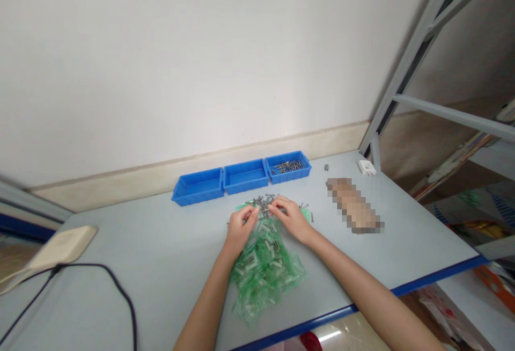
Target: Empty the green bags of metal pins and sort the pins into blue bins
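Left hand (243, 227) and right hand (292, 218) pinched narrow at the loose screws (263, 206), any hold too small to tell, green plastic bags (263, 273) at six o'clock, blue bins (241, 176) at twelve o'clock, on the bench (161, 243)

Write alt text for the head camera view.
The left hand and right hand work at a loose pile of small metal fasteners on a pale grey workbench, just beyond a heap of green plastic packets. Three blue plastic bins stand in a row behind, the rightmost holding more fasteners.
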{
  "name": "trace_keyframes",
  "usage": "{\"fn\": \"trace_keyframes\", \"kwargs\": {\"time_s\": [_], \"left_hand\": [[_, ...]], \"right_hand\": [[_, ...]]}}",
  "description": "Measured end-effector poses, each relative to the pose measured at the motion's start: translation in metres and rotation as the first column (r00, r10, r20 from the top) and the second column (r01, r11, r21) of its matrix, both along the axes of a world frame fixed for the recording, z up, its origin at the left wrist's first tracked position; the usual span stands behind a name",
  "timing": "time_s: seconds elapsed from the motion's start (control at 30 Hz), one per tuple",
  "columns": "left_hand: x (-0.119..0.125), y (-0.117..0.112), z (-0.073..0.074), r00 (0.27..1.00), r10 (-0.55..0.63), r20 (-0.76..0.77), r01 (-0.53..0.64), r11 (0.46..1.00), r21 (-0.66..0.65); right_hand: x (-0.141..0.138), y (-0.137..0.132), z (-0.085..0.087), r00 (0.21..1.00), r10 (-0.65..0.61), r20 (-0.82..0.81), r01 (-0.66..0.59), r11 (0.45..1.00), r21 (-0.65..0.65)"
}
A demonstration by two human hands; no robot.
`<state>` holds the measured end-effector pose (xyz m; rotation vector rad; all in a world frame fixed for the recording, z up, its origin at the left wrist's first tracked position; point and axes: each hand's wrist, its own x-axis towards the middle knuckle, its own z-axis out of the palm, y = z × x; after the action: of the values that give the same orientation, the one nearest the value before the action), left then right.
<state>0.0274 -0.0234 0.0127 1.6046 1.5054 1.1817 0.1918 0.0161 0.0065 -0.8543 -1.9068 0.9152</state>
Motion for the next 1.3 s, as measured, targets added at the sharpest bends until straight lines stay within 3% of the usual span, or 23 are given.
{"fn": "trace_keyframes", "kwargs": {"time_s": [0.33, 0.53, 0.63, 0.73, 0.83, 0.93, 1.03, 1.17, 1.3], "left_hand": [[-0.001, 0.001, 0.000, 1.000, 0.016, 0.009, -0.016, 1.000, -0.002], [-0.001, 0.001, -0.001, 0.998, -0.014, -0.065, 0.015, 1.000, 0.013], [-0.002, 0.001, -0.004, 1.000, -0.002, -0.006, 0.002, 1.000, 0.007], [-0.005, 0.003, -0.007, 0.998, 0.055, -0.008, -0.055, 0.997, 0.054], [-0.008, 0.006, -0.010, 0.970, 0.128, -0.207, -0.100, 0.985, 0.140], [-0.010, 0.007, -0.011, 0.893, 0.129, -0.431, -0.062, 0.984, 0.165], [-0.010, 0.005, -0.011, 0.807, 0.083, -0.584, -0.004, 0.991, 0.135], [-0.011, 0.004, -0.011, 0.747, 0.050, -0.663, 0.019, 0.995, 0.096], [-0.011, 0.004, -0.011, 0.731, 0.042, -0.681, 0.035, 0.995, 0.098]], "right_hand": [[0.000, 0.002, -0.003, 0.999, -0.012, -0.033, 0.011, 0.999, -0.031], [0.001, 0.000, -0.003, 1.000, 0.026, 0.012, -0.026, 0.999, -0.020], [0.002, 0.002, -0.002, 1.000, 0.017, -0.009, -0.018, 0.999, -0.027], [0.007, 0.015, 0.006, 0.995, -0.102, -0.018, 0.102, 0.995, 0.002], [0.017, 0.043, 0.022, 0.947, -0.321, 0.026, 0.317, 0.943, 0.098], [0.026, 0.075, 0.035, 0.847, -0.493, 0.199, 0.453, 0.865, 0.215], [0.030, 0.091, 0.037, 0.735, -0.576, 0.357, 0.514, 0.817, 0.260], [0.047, 0.074, 0.030, 0.734, -0.606, 0.307, 0.516, 0.791, 0.328], [0.104, 0.026, 0.020, 0.797, -0.570, 0.199, 0.462, 0.788, 0.406]]}}
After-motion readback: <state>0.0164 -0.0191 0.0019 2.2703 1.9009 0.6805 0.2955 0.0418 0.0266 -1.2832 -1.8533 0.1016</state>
